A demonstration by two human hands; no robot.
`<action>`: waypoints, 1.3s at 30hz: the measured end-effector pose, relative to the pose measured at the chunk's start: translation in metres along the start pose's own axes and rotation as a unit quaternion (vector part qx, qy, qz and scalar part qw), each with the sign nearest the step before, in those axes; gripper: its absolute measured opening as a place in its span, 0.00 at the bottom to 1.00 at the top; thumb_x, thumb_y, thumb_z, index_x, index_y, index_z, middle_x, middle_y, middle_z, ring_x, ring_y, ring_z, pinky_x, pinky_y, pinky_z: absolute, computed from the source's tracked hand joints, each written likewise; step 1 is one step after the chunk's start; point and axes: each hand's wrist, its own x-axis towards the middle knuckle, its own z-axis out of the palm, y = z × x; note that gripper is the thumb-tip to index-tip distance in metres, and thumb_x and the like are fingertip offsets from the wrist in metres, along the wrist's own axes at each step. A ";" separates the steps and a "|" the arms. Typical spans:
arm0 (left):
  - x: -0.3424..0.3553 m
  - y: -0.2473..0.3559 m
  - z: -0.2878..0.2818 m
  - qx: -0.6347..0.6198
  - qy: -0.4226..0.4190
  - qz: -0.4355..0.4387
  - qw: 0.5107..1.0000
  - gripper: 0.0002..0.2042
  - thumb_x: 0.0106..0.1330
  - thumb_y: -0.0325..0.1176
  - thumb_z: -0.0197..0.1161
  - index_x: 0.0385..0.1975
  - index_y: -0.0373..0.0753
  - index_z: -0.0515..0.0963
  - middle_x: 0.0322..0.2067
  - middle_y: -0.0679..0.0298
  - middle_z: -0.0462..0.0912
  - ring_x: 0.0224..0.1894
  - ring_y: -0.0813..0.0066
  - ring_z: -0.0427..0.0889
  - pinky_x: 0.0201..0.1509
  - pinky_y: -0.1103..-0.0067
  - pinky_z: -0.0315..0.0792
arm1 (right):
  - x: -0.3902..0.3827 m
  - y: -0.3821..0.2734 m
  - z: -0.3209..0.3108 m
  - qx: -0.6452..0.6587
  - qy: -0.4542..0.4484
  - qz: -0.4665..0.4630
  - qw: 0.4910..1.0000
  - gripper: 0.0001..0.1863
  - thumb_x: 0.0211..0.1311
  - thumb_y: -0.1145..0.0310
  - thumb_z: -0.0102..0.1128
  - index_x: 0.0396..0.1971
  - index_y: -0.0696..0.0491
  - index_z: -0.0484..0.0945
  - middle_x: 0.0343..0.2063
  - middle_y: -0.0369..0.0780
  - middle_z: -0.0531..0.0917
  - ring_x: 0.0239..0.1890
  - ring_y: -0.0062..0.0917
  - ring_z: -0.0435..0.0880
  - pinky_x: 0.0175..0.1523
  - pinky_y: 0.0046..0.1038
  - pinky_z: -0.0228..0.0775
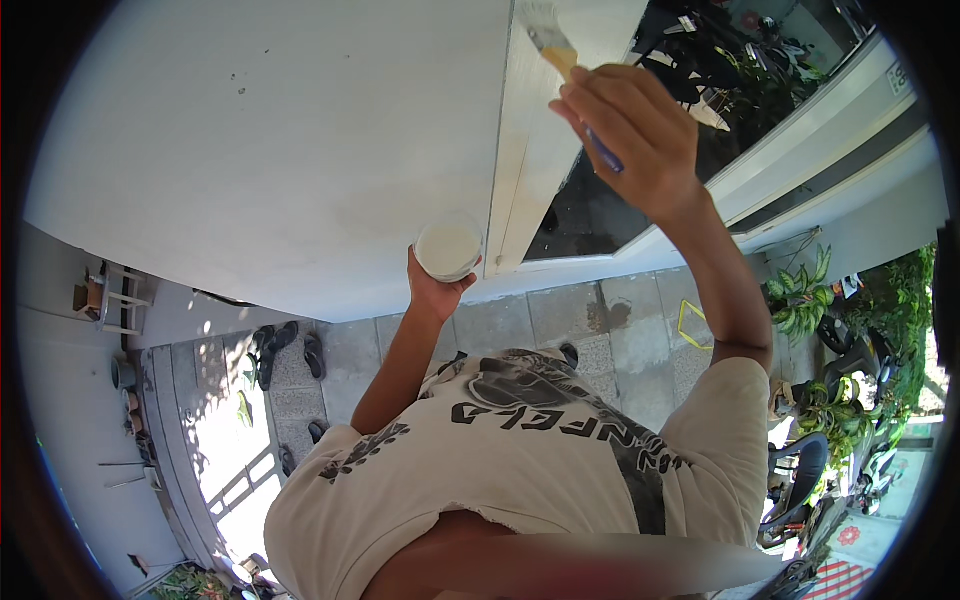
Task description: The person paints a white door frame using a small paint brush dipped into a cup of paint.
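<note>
Raised at the upper right, my right hand point(640, 130) grips a paintbrush point(556, 50) with a yellow and blue handle. Its pale bristles are up against or close to the white frame point(580, 100) beside a dark glass pane; I cannot tell if they touch. Lower down, near the wall, my left hand point(436, 290) is closed around a clear round tub point(448, 248) of white paint, held upright. The fingers behind the tub are partly hidden.
A white wall point(270, 130) rises on the left, and dark reflecting glass point(600, 200) on the right. Shoes point(275, 350) lie on the tiled floor at the left. Plants point(800, 290), a motorbike point(850, 350) and a dark chair point(800, 480) stand at the right.
</note>
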 end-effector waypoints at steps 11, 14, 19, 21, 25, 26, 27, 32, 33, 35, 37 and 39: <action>-0.008 0.002 -0.001 -0.010 0.000 0.023 1.000 0.30 0.71 0.62 0.39 0.58 0.47 0.74 0.49 0.58 0.82 0.48 0.56 0.83 0.37 0.70 0.76 | -0.010 -0.012 0.001 0.095 -0.118 0.109 0.982 0.14 0.49 0.78 0.76 0.35 0.57 0.82 0.33 0.40 0.85 0.35 0.32 0.86 0.37 0.28 0.81; -0.011 0.002 0.004 -0.013 0.002 0.034 0.999 0.29 0.71 0.60 0.42 0.57 0.44 0.75 0.46 0.54 0.83 0.45 0.59 0.84 0.37 0.72 0.78 | 0.021 0.024 -0.014 0.018 -0.018 0.022 0.999 0.14 0.48 0.76 0.77 0.36 0.57 0.82 0.33 0.40 0.85 0.35 0.32 0.86 0.37 0.27 0.81; -0.009 0.001 -0.003 -0.014 -0.002 0.039 0.999 0.29 0.71 0.60 0.42 0.57 0.43 0.75 0.47 0.54 0.83 0.46 0.59 0.84 0.37 0.72 0.78 | -0.010 0.001 -0.005 -0.006 -0.032 0.022 0.999 0.14 0.47 0.75 0.76 0.35 0.58 0.82 0.34 0.40 0.85 0.36 0.32 0.86 0.37 0.28 0.81; -0.005 0.002 -0.011 -0.011 -0.006 0.017 1.000 0.30 0.71 0.63 0.36 0.59 0.50 0.73 0.51 0.61 0.82 0.48 0.53 0.83 0.37 0.68 0.75 | -0.043 -0.029 0.002 0.038 -0.115 0.069 0.990 0.15 0.46 0.79 0.76 0.36 0.59 0.82 0.36 0.43 0.86 0.38 0.34 0.86 0.39 0.29 0.83; -0.005 0.003 -0.009 -0.017 -0.008 0.015 1.000 0.30 0.71 0.63 0.36 0.59 0.50 0.73 0.51 0.61 0.82 0.48 0.53 0.83 0.37 0.68 0.75 | -0.074 -0.048 0.008 0.125 -0.199 0.113 0.965 0.14 0.47 0.78 0.75 0.36 0.59 0.81 0.36 0.42 0.85 0.37 0.33 0.86 0.38 0.29 0.82; -0.005 0.004 -0.010 -0.017 -0.006 0.014 1.000 0.30 0.71 0.63 0.36 0.59 0.50 0.73 0.51 0.61 0.82 0.48 0.53 0.83 0.37 0.68 0.75 | -0.065 -0.041 0.006 0.124 -0.205 0.108 0.965 0.15 0.47 0.79 0.75 0.36 0.58 0.81 0.36 0.41 0.85 0.37 0.32 0.86 0.37 0.29 0.82; -0.005 0.004 -0.009 -0.016 -0.005 0.014 1.000 0.30 0.71 0.63 0.37 0.59 0.50 0.73 0.52 0.61 0.82 0.48 0.53 0.83 0.37 0.67 0.75 | -0.055 -0.032 0.003 0.122 -0.210 0.103 0.964 0.15 0.47 0.79 0.76 0.36 0.58 0.82 0.35 0.41 0.85 0.36 0.32 0.86 0.37 0.29 0.81; -0.009 0.003 0.003 -0.013 -0.008 0.032 0.999 0.29 0.71 0.60 0.42 0.56 0.43 0.75 0.46 0.53 0.83 0.45 0.59 0.84 0.37 0.72 0.79 | 0.014 0.024 -0.021 -0.028 0.002 -0.020 0.999 0.14 0.46 0.74 0.77 0.33 0.56 0.81 0.33 0.39 0.86 0.33 0.31 0.86 0.34 0.25 0.80; -0.009 0.003 0.004 -0.011 -0.011 0.030 0.999 0.29 0.71 0.60 0.42 0.56 0.43 0.75 0.46 0.53 0.83 0.45 0.59 0.84 0.37 0.72 0.79 | 0.013 0.023 -0.021 -0.029 0.001 -0.019 0.999 0.14 0.46 0.74 0.77 0.33 0.56 0.81 0.33 0.39 0.86 0.33 0.31 0.86 0.34 0.25 0.80; -0.010 0.002 0.004 -0.010 -0.004 0.030 0.999 0.29 0.71 0.60 0.43 0.56 0.43 0.75 0.46 0.53 0.83 0.45 0.59 0.84 0.37 0.72 0.79 | 0.010 0.016 -0.014 -0.019 0.018 -0.031 0.999 0.14 0.47 0.74 0.77 0.33 0.56 0.81 0.31 0.40 0.85 0.33 0.31 0.85 0.35 0.26 0.81; -0.008 0.001 0.006 -0.009 0.001 0.030 1.000 0.29 0.71 0.60 0.43 0.56 0.43 0.75 0.46 0.53 0.83 0.45 0.59 0.84 0.37 0.72 0.79 | -0.022 -0.009 -0.001 0.014 -0.045 0.008 0.999 0.13 0.47 0.74 0.76 0.33 0.55 0.81 0.30 0.39 0.84 0.33 0.31 0.85 0.35 0.26 0.81; -0.010 0.000 0.005 -0.015 -0.006 0.027 0.999 0.29 0.71 0.60 0.43 0.56 0.43 0.75 0.46 0.53 0.83 0.45 0.59 0.84 0.37 0.72 0.78 | -0.056 -0.035 0.007 0.048 -0.108 0.048 0.992 0.13 0.47 0.74 0.76 0.33 0.55 0.81 0.30 0.38 0.84 0.33 0.30 0.85 0.35 0.26 0.80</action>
